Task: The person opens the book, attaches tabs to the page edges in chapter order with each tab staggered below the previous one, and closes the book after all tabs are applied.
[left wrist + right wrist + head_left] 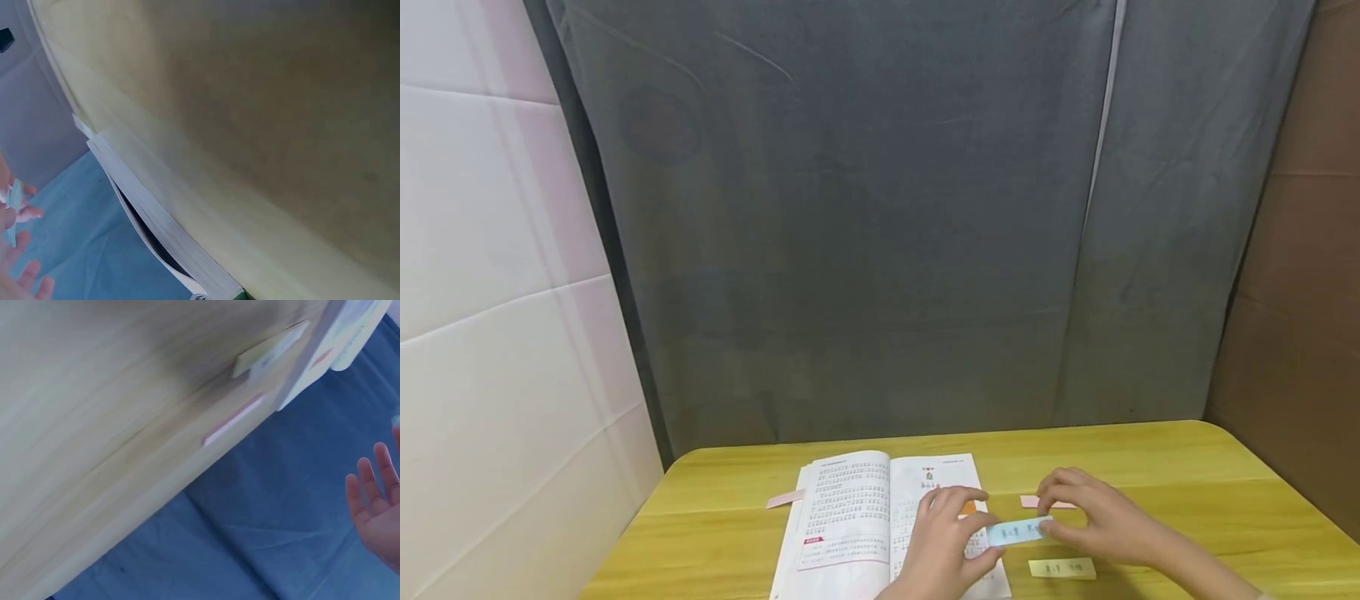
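Observation:
Both hands hold a light blue paper strip [1018, 532] with handwriting, above the right edge of an open book [848, 508]. My left hand [937, 543] pinches the strip's left end over the right page. At the other end, the thumb and fingers of my right hand [1092, 518] grip it. In the left wrist view the same blue strip [14, 211] shows edge-on between the fingers. The right wrist view catches only part of a hand [380, 515] at its right edge.
A handwritten yellow strip [1062, 569] lies below the right hand, and a pink strip [1028, 502] is partly hidden behind it. Another pink tab [786, 498] sticks out from the book's left side. The wooden table [715, 500] ends at a grey curtain [865, 250].

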Motion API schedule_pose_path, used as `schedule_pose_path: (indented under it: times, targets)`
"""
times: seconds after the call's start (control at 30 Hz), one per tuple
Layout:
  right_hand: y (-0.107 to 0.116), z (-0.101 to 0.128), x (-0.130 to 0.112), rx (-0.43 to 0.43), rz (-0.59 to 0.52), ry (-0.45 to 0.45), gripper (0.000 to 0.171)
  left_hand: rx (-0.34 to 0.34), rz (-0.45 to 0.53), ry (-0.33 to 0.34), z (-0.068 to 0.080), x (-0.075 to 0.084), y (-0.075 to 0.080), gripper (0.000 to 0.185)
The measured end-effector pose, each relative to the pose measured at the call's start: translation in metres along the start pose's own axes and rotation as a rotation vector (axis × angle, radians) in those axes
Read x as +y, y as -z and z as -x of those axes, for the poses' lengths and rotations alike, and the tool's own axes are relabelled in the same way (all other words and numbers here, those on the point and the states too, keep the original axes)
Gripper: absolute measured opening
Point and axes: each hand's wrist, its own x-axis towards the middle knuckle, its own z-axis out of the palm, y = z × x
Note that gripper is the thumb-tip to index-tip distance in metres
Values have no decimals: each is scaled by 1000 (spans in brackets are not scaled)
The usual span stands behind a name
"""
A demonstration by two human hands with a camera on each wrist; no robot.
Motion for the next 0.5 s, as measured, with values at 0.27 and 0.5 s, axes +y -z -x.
schedule_pose_path:
  times: [0.27, 0.5]
  targets:
    - [1, -12, -14, 106, 87, 88, 21, -2, 162, 107, 7, 1, 9, 16]
    - [2, -17, -20, 171, 154, 174, 20, -59, 296, 182, 11, 2, 14, 14]
